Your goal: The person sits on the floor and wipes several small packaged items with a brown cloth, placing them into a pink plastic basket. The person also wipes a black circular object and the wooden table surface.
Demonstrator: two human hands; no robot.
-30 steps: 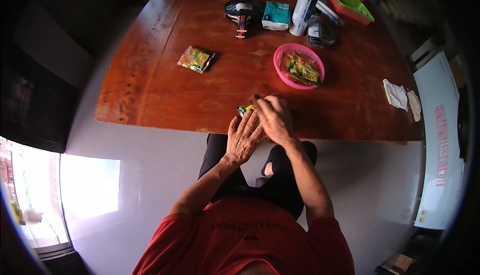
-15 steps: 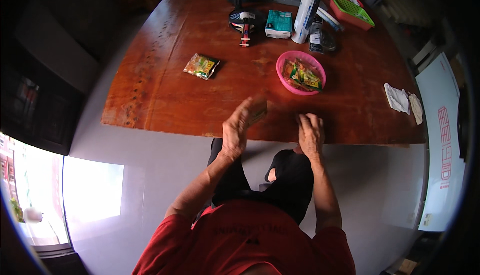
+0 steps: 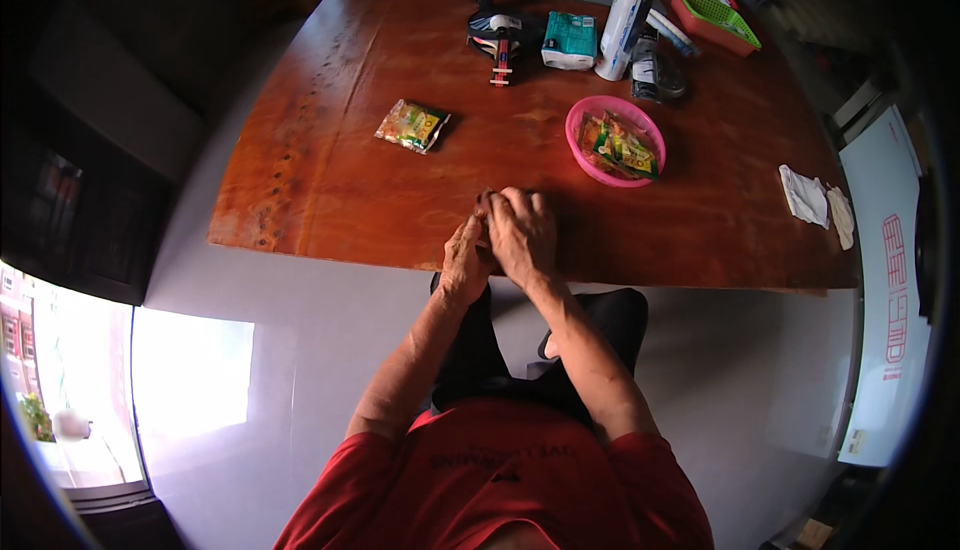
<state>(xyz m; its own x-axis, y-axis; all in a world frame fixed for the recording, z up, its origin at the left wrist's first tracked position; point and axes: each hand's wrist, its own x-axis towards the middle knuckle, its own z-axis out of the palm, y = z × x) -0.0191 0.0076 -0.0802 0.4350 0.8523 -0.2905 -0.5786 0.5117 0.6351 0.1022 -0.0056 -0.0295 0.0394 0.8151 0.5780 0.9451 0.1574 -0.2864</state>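
Note:
My left hand (image 3: 466, 260) and my right hand (image 3: 523, 235) meet at the near edge of the table. The left one is closed, its fingertips tucked beside the right fingers. A small flat packet showed in it a moment earlier; the hands now hide it. My right hand curls over from above, closed, and what lies under its fingers is hidden. Beyond the hands, to the right, a pink bowl (image 3: 571, 143) holds several yellow-green snack packets (image 3: 627, 147). A larger clear and yellow-green packet (image 3: 413, 127) lies flat at the left.
Along the back of the wooden table (image 3: 330, 180) stand a teal tissue pack (image 3: 569, 42), a tall silver tube (image 3: 625, 28) and a phone-holder-like device (image 3: 501, 50). A green basket (image 3: 715, 16) sits far right. White cloths (image 3: 803, 196) lie near the right edge.
My right hand has moved left and up onto the left hand, which has drawn slightly back. The small packet has gone out of sight between them. The view has shifted slightly.

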